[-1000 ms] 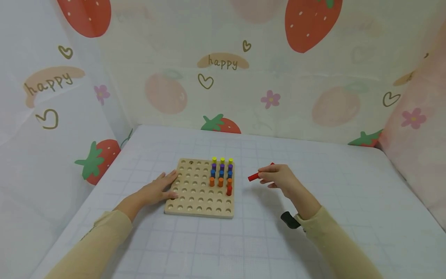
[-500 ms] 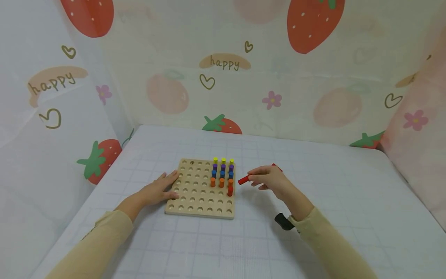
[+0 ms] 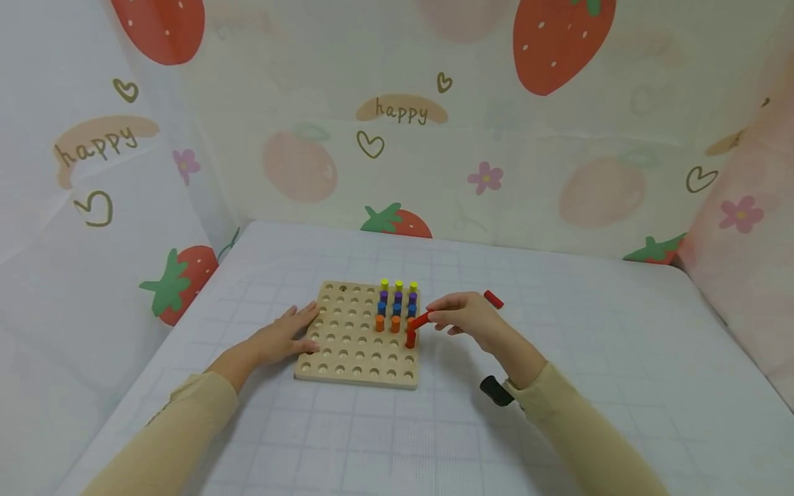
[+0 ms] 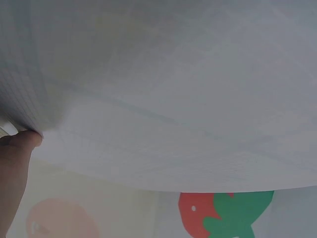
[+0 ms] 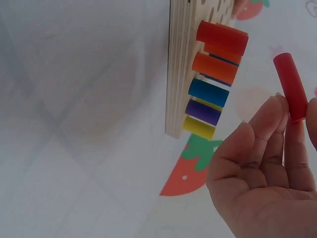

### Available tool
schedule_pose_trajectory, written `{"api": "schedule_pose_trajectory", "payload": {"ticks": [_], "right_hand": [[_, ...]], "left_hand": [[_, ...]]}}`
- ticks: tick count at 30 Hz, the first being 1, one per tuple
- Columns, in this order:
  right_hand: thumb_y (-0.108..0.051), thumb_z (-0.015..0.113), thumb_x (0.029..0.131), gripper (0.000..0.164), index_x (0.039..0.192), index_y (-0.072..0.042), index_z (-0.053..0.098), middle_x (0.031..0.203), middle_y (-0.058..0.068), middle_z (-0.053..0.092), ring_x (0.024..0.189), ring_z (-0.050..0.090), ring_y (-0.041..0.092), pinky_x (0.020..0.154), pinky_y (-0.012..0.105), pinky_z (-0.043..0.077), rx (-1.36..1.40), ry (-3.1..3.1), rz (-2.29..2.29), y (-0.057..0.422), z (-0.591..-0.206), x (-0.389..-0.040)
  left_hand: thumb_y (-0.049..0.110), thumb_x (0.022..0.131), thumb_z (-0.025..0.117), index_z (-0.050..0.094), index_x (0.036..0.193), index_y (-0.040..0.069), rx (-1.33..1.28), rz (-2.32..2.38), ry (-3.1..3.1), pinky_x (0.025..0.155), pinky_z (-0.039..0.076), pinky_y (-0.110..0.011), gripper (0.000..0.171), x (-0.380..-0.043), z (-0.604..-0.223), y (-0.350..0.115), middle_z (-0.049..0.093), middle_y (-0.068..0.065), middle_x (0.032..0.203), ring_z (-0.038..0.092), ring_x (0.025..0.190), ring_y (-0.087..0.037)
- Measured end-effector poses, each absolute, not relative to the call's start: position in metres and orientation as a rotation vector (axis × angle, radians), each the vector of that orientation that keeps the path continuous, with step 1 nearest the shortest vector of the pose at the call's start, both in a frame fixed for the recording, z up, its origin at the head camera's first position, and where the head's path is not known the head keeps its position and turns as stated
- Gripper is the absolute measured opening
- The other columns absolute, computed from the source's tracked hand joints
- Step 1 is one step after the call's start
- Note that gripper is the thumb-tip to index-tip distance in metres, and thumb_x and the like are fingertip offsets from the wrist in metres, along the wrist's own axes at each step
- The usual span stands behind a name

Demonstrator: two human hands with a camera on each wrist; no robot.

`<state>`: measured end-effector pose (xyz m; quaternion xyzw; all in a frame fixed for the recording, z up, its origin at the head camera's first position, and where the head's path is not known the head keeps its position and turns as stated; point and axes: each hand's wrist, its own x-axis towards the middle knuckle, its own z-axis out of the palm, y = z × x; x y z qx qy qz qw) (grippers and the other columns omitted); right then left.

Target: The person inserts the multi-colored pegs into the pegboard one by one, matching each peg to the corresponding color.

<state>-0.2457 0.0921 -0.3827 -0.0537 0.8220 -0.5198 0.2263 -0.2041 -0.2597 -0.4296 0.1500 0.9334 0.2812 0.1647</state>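
Note:
A wooden pegboard (image 3: 347, 375) with rows of round holes lies on the table. Yellow, purple, blue and orange pegs stand in its right-hand columns, three of each colour, with one red peg (image 3: 411, 339) in front of the orange row. My left hand (image 3: 276, 337) rests along the board's left edge, fingers spread and thumb on its top. Between thumb and fingers, my right hand (image 3: 462, 315) pinches another red peg (image 5: 291, 85), held tilted over the board's right edge. In the right wrist view it sits clear of the standing pegs.
One loose red peg (image 3: 493, 299) lies on the table behind the right hand. A black strap-like piece (image 3: 496, 390) hangs by the right cuff. The table's cloth (image 3: 384, 441) has a pale grid, and a strawberry-print curtain (image 3: 533, 151) rises behind it.
My right hand has moved left with its red peg, from beside the board to over its right edge. The loose red peg behind it now shows whole. My left hand has stayed in place.

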Motion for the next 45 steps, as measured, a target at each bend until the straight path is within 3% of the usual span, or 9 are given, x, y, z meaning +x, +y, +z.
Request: {"api": "schedule_pose_trajectory", "payload": {"ticks": [6,19,31,45], "right_hand": [[-0.017,0.068,0.093,0.026,0.113,0.000,0.069,0.098,0.005,0.072,0.085,0.062,0.019,0.082,0.037,0.051,-0.200,2.272,-1.430,0.086,-0.384,-0.245],[-0.017,0.073,0.089,0.017,0.100,-0.005,0.074,0.092,0.001,0.071,0.087,0.058,0.019,0.082,0.038,0.048,-0.188,2.338,-1.378,0.068,-0.393,-0.244],[-0.012,0.076,0.085,0.013,0.094,-0.002,0.075,0.085,0.003,0.065,0.078,0.052,0.016,0.062,0.025,0.042,-0.319,2.427,-1.289,0.052,-0.405,-0.243],[-0.010,0.077,0.084,0.013,0.093,-0.001,0.074,0.079,0.002,0.063,0.075,0.051,0.015,0.059,0.022,0.041,-0.420,2.529,-1.091,0.042,-0.398,-0.240]], "left_hand": [[0.045,0.093,0.060,0.017,0.154,-0.001,0.410,0.798,2.656,0.108,0.010,-0.068,0.087,-0.206,-0.430,-0.260,0.011,-0.019,0.160,0.001,0.143,-0.049],[0.045,0.094,0.059,0.017,0.154,0.000,0.398,0.790,2.657,0.108,0.010,-0.068,0.086,-0.205,-0.431,-0.260,0.011,-0.019,0.160,0.001,0.143,-0.049],[0.044,0.094,0.059,0.017,0.154,0.000,0.413,0.790,2.661,0.109,0.010,-0.067,0.086,-0.205,-0.433,-0.260,0.011,-0.019,0.160,0.002,0.143,-0.049],[0.044,0.093,0.060,0.017,0.154,0.000,0.406,0.808,2.665,0.109,0.010,-0.068,0.086,-0.204,-0.432,-0.260,0.012,-0.018,0.160,0.001,0.143,-0.049]]}}
